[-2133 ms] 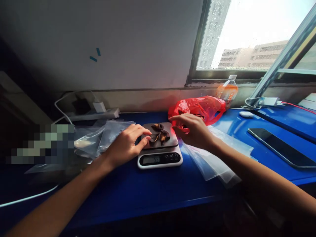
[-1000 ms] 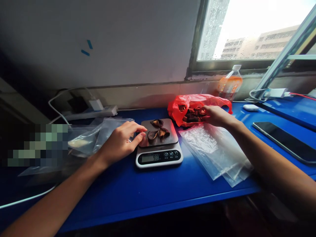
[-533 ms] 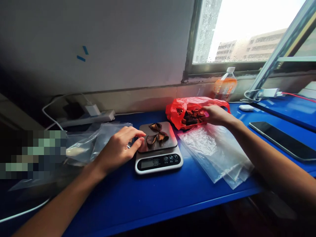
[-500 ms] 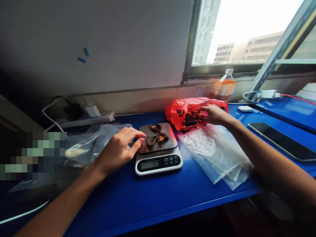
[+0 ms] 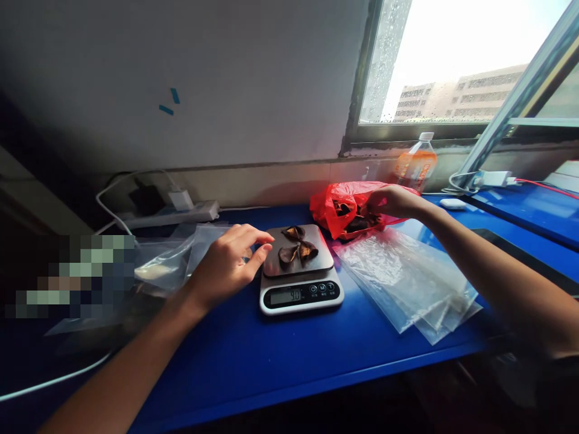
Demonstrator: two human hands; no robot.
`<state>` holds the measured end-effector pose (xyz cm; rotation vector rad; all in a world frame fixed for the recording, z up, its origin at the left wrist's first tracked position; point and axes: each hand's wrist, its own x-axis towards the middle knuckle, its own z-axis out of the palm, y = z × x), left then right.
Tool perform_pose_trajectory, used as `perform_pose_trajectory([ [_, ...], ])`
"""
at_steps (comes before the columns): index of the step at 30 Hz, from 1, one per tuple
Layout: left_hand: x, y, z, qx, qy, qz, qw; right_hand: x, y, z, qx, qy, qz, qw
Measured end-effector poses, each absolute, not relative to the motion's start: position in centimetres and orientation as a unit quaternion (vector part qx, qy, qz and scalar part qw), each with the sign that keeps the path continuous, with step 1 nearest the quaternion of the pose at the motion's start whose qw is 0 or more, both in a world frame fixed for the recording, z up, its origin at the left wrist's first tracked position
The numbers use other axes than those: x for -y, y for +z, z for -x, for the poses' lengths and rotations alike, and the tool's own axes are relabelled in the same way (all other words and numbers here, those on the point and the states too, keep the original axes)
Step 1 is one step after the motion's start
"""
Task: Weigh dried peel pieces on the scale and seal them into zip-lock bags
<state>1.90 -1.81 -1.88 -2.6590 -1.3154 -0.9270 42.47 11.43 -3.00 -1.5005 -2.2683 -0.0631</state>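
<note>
A white digital kitchen scale stands on the blue table, its display showing what looks like 9.0. On its steel plate lie dark brown curled pieces that look like dried citrus peel. My left hand hovers at the plate's left edge, thumb and forefinger curved with a gap between them, holding nothing. At the back, my right hand reaches into a red plastic bag with more brown dried peel inside. The bag and peel hide my right fingertips.
Clear zip bags lie right of the scale, and more clear bags lie to the left. A drink bottle stands behind the red bag. A phone is partly behind my right forearm. A power strip sits along the wall.
My right hand has gone deeper into the red bag, and its fingers are now hidden. My left hand stays beside the scale. The whole view has shifted slightly.
</note>
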Motion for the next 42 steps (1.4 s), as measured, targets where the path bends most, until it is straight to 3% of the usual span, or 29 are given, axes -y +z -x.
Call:
perform_pose_trajectory([
  [5, 1.8, -2.0, -1.9, 0.419, -0.292, 0.86, 0.016, -10.0, -3.8, -42.6, 0.817, 0.053, 0.498, 0.285],
  [9, 1.7, -2.1, -1.9, 0.412, -0.291, 0.863, 0.022, -8.8, -4.6, -41.8, 0.814, 0.08, 0.492, 0.297],
  [16, 1.7, -1.9, -2.0, 0.413, -0.291, 0.863, 0.022, -8.9, -5.5, -41.0, 0.776, -0.016, 0.534, 0.337],
  [23, 1.9, -1.7, -2.2, 0.406, -0.284, 0.868, 0.023, -9.7, -6.0, -41.6, 0.71, 0.006, 0.557, 0.43],
  [27, 1.9, -1.7, -2.1, 0.404, -0.284, 0.869, 0.023, -9.4, -5.8, -41.7, 0.726, -0.032, 0.591, 0.352],
  [33, 2.1, -1.7, -2.2, 0.397, -0.273, 0.876, 0.014, -9.2, -5.3, -41.2, 0.826, -0.067, 0.544, 0.131],
  [42, 2.3, -1.5, -2.4, 0.412, -0.259, 0.873, -0.008, -8.5, -4.8, -40.7, 0.809, -0.05, 0.57, 0.134],
])
